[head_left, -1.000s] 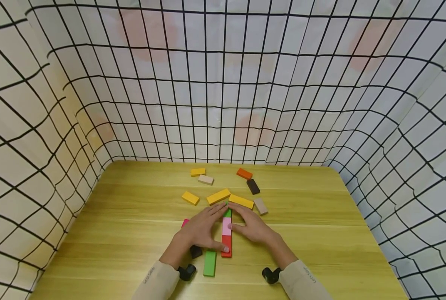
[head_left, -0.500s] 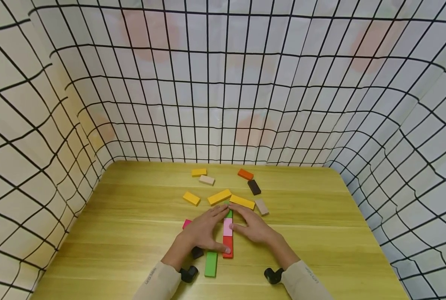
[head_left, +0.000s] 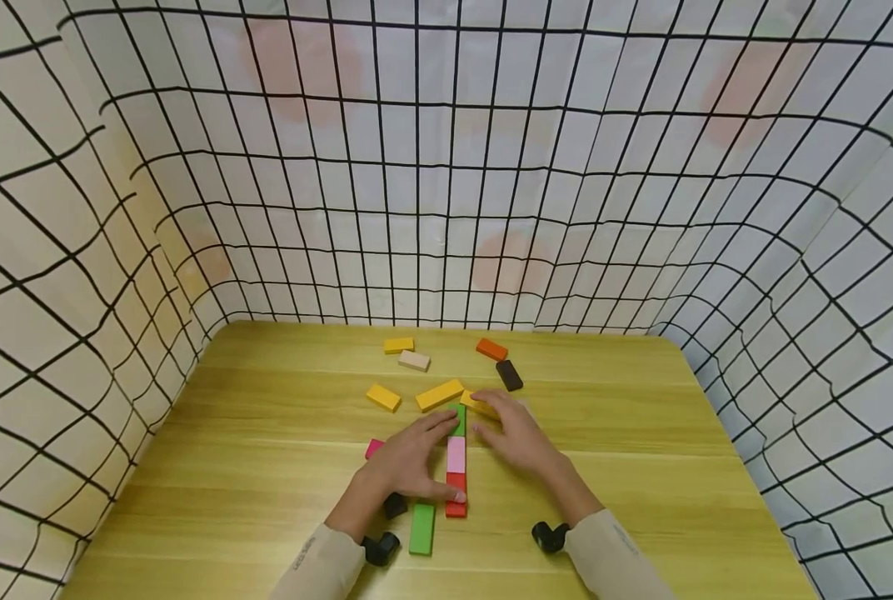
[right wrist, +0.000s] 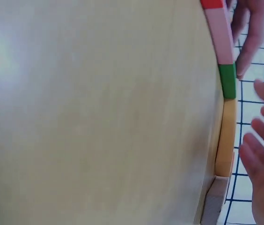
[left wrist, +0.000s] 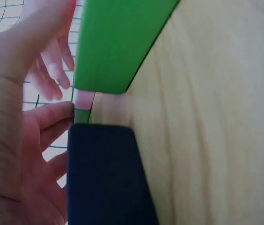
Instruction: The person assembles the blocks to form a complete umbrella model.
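A straight row of wooden blocks lies before me: red (head_left: pixel 456 482), pink (head_left: pixel 456 455) and green (head_left: pixel 459 423). My left hand (head_left: pixel 409 458) spans the row's left side, its thumb on the red block and its fingertips at the green one. Beyond the row, a left yellow block (head_left: pixel 439 395) and a right yellow block (head_left: pixel 471 402) slant apart like an arrowhead. My right hand (head_left: pixel 517 437) hovers over the right yellow block, fingers loosely bent, holding nothing; it partly hides that block. In the right wrist view, its fingers appear apart from the green block (right wrist: pixel 227 80).
Near my left wrist lie a loose green block (head_left: pixel 421 530), a dark block (head_left: pixel 396 505) and a partly hidden magenta block (head_left: pixel 374 448). Farther back are yellow (head_left: pixel 398 345), beige (head_left: pixel 414 361), orange (head_left: pixel 491 348) and dark brown (head_left: pixel 509 375) blocks. Black wire mesh (head_left: pixel 446 221) surrounds the table.
My right hand has left the row's right side and moved right and slightly away, over the right yellow block, covering the beige block beside it. My left hand stays where it was.
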A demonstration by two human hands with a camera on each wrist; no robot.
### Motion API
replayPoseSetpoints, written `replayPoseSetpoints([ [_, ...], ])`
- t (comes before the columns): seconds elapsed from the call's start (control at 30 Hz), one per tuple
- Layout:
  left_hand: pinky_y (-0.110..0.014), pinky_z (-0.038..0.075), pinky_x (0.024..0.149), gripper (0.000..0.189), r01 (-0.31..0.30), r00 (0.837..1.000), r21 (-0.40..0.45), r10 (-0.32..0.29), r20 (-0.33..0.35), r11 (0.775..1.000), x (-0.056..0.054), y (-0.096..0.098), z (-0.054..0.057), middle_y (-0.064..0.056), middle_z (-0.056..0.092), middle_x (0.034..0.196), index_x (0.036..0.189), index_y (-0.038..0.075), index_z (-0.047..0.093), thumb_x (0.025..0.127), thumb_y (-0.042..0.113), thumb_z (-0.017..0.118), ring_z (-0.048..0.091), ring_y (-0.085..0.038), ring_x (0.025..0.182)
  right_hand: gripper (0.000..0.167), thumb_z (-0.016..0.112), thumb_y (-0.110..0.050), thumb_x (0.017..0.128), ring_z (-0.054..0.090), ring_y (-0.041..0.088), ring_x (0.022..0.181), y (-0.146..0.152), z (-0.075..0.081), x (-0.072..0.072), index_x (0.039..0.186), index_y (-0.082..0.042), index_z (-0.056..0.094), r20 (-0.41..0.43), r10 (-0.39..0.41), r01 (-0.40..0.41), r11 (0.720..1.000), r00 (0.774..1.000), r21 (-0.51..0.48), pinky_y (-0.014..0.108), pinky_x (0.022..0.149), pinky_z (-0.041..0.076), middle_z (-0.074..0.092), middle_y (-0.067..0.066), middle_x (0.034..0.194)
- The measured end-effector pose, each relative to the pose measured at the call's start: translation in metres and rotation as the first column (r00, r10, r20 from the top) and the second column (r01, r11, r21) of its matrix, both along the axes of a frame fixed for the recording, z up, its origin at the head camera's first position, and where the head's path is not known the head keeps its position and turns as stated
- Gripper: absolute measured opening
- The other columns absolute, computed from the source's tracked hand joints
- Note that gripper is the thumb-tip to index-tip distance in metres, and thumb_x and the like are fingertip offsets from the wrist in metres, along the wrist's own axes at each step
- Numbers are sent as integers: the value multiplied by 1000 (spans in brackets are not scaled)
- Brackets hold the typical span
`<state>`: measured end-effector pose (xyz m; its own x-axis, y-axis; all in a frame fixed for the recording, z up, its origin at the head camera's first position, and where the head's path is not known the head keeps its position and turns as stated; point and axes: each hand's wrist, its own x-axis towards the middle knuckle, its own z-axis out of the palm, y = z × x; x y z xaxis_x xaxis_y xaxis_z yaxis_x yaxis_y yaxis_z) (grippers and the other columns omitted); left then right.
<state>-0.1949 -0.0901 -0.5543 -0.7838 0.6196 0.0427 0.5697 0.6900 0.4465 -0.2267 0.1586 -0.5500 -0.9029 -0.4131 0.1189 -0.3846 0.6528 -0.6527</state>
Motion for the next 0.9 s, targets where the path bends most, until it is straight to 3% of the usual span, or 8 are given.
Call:
replayPoseSetpoints([
  [0.27, -48, 38, 121, 119, -26, 999, -7, 27, 43, 1000, -2, 4, 2, 2, 28, 170, 162, 18, 34, 68, 75, 80, 31, -24, 156, 43, 69, -27, 100, 54, 29, 132, -7, -5, -19, 138, -10, 61, -151, -83, 115, 968, 985, 221, 50, 111, 47, 59, 9, 142],
  [0.5, -48, 39, 120, 119, -39, 998, -17, 39, 52, 999, 0, 4, 4, 1, 30, 170, 162, 19, 36, 67, 76, 80, 33, -25, 155, 39, 68, -21, 100, 59, 30, 125, -10, -5, -25, 137, -8, 63, -154, -83, 123, 953, 985, 278, 49, 106, 50, 64, 10, 136],
  [0.73, -47, 39, 121, 119, -47, 998, -11, 48, 44, 999, 0, 5, 2, 2, 32, 169, 161, 19, 38, 66, 76, 80, 34, -24, 154, 34, 66, -12, 100, 61, 33, 122, -8, -2, -34, 134, -6, 66, -208, -50, 118, 937, 977, 330, 50, 106, 50, 67, 12, 132],
  [0.9, -46, 39, 121, 120, -50, 998, -3, 50, 46, 999, 1, 7, 1, 2, 33, 168, 161, 18, 38, 66, 77, 80, 34, -24, 154, 34, 64, -12, 101, 60, 35, 125, -6, -2, -41, 134, -7, 65, -201, -61, 129, 929, 978, 346, 50, 108, 49, 66, 13, 134],
])
